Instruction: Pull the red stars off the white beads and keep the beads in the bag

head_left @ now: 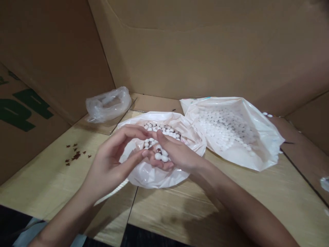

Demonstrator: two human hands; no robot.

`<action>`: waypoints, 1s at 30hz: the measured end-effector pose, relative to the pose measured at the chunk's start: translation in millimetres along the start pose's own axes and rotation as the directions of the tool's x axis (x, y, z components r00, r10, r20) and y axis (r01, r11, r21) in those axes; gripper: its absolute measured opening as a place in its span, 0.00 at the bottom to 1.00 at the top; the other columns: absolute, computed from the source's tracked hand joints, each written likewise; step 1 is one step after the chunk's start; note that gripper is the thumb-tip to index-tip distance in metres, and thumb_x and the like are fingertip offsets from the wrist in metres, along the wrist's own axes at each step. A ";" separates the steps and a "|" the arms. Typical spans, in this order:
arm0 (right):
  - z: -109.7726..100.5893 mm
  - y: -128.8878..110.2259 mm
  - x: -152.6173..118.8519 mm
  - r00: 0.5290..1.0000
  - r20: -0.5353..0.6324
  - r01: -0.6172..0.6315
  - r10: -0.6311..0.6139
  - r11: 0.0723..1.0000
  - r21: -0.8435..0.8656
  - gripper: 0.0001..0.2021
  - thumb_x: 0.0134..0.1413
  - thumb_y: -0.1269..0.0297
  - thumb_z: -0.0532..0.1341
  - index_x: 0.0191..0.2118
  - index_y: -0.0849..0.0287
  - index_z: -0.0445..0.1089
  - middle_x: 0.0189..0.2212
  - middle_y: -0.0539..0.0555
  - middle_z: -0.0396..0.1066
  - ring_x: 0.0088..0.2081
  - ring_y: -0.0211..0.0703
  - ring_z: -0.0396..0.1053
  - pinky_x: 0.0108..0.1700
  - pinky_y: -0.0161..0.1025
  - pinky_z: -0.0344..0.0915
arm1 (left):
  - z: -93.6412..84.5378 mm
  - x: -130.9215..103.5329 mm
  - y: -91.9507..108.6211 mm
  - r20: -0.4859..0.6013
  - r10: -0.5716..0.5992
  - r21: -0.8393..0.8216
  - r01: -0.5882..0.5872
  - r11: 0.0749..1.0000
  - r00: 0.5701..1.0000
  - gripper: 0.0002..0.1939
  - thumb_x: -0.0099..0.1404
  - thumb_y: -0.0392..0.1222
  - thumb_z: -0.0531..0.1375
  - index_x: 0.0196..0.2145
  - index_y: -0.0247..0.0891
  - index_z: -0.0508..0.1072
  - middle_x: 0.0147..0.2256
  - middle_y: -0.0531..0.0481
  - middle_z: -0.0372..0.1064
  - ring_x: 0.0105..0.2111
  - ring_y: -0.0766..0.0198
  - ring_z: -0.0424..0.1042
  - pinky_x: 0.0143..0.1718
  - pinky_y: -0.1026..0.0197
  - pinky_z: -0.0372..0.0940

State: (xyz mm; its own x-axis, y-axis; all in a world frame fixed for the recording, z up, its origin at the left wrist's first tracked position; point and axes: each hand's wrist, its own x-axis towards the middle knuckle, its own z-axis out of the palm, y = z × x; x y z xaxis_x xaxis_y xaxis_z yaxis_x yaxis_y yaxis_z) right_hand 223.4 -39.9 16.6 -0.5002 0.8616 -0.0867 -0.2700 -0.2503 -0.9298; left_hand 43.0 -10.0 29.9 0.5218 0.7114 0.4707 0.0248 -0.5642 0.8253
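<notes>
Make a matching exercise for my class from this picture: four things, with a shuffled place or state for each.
1. Brown bits
2. Clear bag
3. Green letters
4. Right hand

A. On the left cardboard wall
B. Cupped, holding white balls
C. Scattered at the table's left
D. Crumpled near the far-left corner

Pairs: 1-C, 2-D, 3-A, 4-B

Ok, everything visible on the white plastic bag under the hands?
The open white plastic bag is thin-looking, glossy and creased, its rim spread around white rounded tips. It rests on the light tabletop, its right edge seemingly against another white bag. The left hand and right hand partly hide it; contact unclear.
</notes>
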 end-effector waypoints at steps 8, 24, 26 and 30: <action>-5.9 0.1 5.1 0.993 -0.109 -0.026 0.044 0.986 0.162 0.27 0.61 0.39 0.51 0.50 0.59 0.62 0.19 0.43 0.56 0.15 0.27 0.40 0.17 0.26 0.36 | -100.6 -38.1 -27.2 -0.273 -0.084 0.720 0.262 0.643 0.958 0.10 0.62 0.44 0.60 0.39 0.38 0.74 0.39 0.49 0.71 0.38 0.60 0.69 0.29 0.63 0.59; -5.5 7.4 9.6 0.973 -0.230 0.027 0.032 0.968 0.249 0.26 0.51 0.38 0.61 0.38 0.60 0.60 0.17 0.43 0.58 0.14 0.26 0.41 0.16 0.26 0.35 | -145.6 -75.7 -85.2 -0.247 -0.282 0.834 0.352 0.425 0.927 0.14 0.60 0.46 0.54 0.27 0.38 0.76 0.36 0.40 0.70 0.35 0.54 0.68 0.40 0.54 0.62; -4.8 7.0 9.6 0.974 -0.224 0.023 0.036 0.967 0.255 0.26 0.53 0.38 0.60 0.38 0.60 0.60 0.17 0.43 0.58 0.14 0.26 0.41 0.16 0.25 0.35 | -143.7 -73.3 -82.7 -0.237 -0.268 0.835 0.337 0.435 0.934 0.14 0.61 0.46 0.55 0.27 0.37 0.76 0.35 0.41 0.69 0.35 0.55 0.68 0.40 0.54 0.62; -2.3 6.5 8.9 0.981 -0.184 -0.007 0.056 0.966 0.258 0.25 0.56 0.39 0.57 0.39 0.61 0.61 0.17 0.44 0.57 0.14 0.25 0.41 0.16 0.25 0.37 | -116.2 -65.5 -57.0 -0.185 -0.148 0.768 0.237 0.595 0.972 0.12 0.62 0.47 0.58 0.31 0.37 0.77 0.37 0.46 0.69 0.36 0.59 0.69 0.36 0.60 0.62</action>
State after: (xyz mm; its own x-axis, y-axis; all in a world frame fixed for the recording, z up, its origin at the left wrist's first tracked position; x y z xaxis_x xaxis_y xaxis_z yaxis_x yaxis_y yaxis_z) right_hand 219.0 -32.9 9.0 -0.3546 0.9127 -0.2030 -0.4694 -0.3616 -0.8055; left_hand -91.6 24.2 -11.7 0.3459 0.8521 0.3928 0.7931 -0.4892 0.3629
